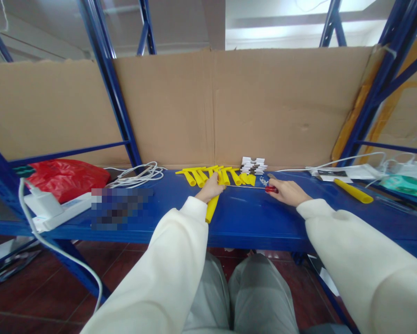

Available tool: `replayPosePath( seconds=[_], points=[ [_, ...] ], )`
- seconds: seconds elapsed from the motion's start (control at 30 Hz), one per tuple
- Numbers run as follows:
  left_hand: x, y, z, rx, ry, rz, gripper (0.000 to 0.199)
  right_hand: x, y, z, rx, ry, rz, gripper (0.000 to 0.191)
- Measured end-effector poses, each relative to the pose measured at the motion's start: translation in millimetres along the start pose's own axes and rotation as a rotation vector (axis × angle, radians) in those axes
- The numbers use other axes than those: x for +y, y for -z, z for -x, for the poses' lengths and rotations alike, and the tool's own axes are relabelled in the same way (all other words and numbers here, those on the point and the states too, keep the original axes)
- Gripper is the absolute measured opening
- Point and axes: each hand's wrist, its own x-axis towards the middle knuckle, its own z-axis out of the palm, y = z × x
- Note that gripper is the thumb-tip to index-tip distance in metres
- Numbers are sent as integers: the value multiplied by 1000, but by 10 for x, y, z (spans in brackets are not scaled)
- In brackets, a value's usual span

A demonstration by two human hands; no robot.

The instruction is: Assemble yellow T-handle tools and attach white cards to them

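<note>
My left hand is closed around a yellow tapered plastic piece, whose tube end sticks out below the fingers toward the shelf's front edge. In my right hand is a screwdriver with a red handle. Its long thin shaft lies level, pointing left, and the tip meets the yellow piece at my left fingers. Whether a screw sits at the tip is too small to tell. Behind my left hand stand several similar yellow pieces in a row. Small metal parts, probably screws, lie left of my right hand.
White and black flat parts are stacked against the cardboard. A separate yellow tube lies at the right. A white cable coil, a red plastic bag and a power strip occupy the left. Blue posts frame the shelf.
</note>
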Motion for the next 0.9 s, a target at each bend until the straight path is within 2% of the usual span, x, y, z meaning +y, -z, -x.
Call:
replayPosePath(
  seconds=[0.23, 0.4, 0.6, 0.73, 0.9],
  points=[
    [82, 40, 64, -79, 5, -129, 40, -8, -16, 6, -25, -5, -39, 29],
    [96, 67, 97, -97, 42, -178, 45, -25, -19, 6, -66, -31, -80, 20],
    [80, 50, 86, -133, 87, -130, 47, -45, -9, 23, -55, -30, -6, 23],
    [49, 21, 55, -144, 85, -91, 52, -44, -24, 23, -62, -9, -50, 28],
    [39, 15, 51, -144, 79, -89, 54, -29, -49, 13, -27, -25, -101, 18]
  ],
)
